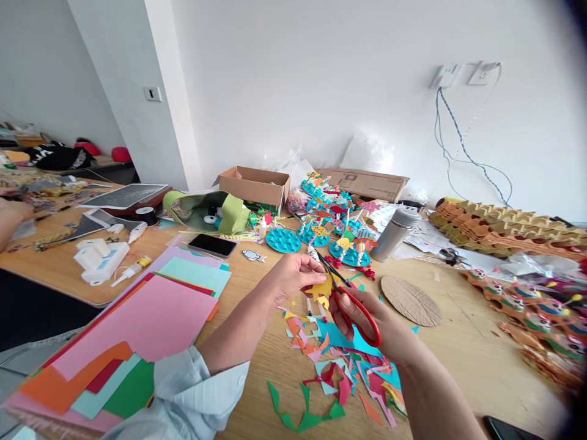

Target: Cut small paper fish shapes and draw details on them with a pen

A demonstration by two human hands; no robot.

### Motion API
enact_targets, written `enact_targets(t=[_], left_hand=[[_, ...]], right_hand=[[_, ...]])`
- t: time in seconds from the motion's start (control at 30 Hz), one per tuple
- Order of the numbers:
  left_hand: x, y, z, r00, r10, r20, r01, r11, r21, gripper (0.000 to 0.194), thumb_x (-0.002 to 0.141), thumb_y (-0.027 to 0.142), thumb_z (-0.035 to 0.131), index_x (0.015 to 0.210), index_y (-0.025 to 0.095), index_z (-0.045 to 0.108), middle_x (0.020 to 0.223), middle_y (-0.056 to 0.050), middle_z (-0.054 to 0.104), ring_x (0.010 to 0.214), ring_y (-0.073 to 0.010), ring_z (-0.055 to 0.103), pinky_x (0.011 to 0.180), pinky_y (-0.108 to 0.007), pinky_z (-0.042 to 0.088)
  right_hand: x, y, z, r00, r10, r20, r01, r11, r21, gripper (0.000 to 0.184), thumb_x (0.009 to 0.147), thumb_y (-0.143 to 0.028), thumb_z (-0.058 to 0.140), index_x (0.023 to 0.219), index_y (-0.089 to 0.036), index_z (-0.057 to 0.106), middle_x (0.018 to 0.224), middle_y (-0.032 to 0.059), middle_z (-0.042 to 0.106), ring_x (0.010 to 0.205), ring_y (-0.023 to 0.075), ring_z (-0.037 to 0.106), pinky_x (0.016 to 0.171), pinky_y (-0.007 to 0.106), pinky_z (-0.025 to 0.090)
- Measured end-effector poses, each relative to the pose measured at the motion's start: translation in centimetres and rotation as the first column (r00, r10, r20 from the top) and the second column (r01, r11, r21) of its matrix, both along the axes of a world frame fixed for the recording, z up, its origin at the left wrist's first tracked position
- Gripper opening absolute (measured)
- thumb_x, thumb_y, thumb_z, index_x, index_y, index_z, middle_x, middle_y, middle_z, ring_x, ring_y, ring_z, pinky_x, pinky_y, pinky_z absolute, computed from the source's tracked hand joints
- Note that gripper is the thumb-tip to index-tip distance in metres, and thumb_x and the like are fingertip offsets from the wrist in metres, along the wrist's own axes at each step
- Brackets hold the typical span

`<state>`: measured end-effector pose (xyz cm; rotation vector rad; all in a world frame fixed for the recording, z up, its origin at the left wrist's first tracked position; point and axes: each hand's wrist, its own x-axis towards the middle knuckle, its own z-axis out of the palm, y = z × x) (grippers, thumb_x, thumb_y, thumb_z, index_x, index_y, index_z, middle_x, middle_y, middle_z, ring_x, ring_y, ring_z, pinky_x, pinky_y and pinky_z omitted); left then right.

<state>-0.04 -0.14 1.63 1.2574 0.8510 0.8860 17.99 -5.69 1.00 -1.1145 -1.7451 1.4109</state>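
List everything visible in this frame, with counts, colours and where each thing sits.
Wooden table: 1, light brown, under everything.
Paper scraps: many, mixed colours, on the table below the hands.
Paper sheets: a stack, pink, orange, green, lower left.
Cardboard disc: 1, brown, right of the hands.
Dimpled discs: several, teal, beyond the hands.
Smartphone: 1, black, beyond the sheets.
Flask: 1, grey, far side.
Cardboard box: 1, brown, open, far edge.
Bag: 1, green, beside the box.
Wall sockets: 2, white, on the wall.
Co-worker's hand: 1, left edge.
Yellow paper piece: 1, yellow, in the left hand.
Red-handled scissors: 1, red, in the right hand.
Left hand: 1, centre.
Right hand: 1, centre right.
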Motion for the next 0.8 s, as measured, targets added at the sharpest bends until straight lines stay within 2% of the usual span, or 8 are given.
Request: enact_targets(t=[0.27,0.57,0.8], left_hand=[[0.0,0.1,-0.3,1.0,0.014,0.015,-0.014,1.0,0.019,0.018,0.062,0.027,0.073,0.069,0.012,0.064,0.059,0.001,0.059,0.05,-0.0066,0.048,0.048,-0.019,0.035],[0.1,-0.1,-0.1,0.995,0.027,0.096,-0.021,0.998,-0.067,0.026,0.054,0.03,0.078,0.067,0.011,0.064,0.059,0.0,0.059,0.05,-0.0071,0.049,0.046,-0.019,0.036],[0.2,0.0,-0.3,0.993,0.0,0.118,0.011,0.996,-0.089,0.035,0.052,0.036,0.083,0.069,0.012,0.063,0.065,-0.002,0.062,0.053,-0.0098,0.053,0.047,-0.021,0.041]], right_hand=[[0.2,0.2,-0.8,0.997,0.045,-0.062,-0.044,0.999,0.029,0.046,0.092,-0.058,0.043,0.074,-0.017,0.055,0.054,-0.0013,0.053,0.049,0.0112,0.046,0.052,0.026,0.036],[0.4,0.3,-1.0,0.992,0.066,-0.108,-0.062,0.997,0.036,0.045,0.095,-0.054,0.042,0.07,-0.019,0.054,0.056,-0.0004,0.053,0.052,0.0127,0.048,0.052,0.026,0.036],[0.5,0.2,-1.3,0.987,0.054,-0.149,-0.053,0.999,0.008,0.042,0.094,-0.055,0.042,0.078,-0.019,0.056,0.056,-0.0018,0.052,0.048,0.0116,0.044,0.05,0.026,0.033]])
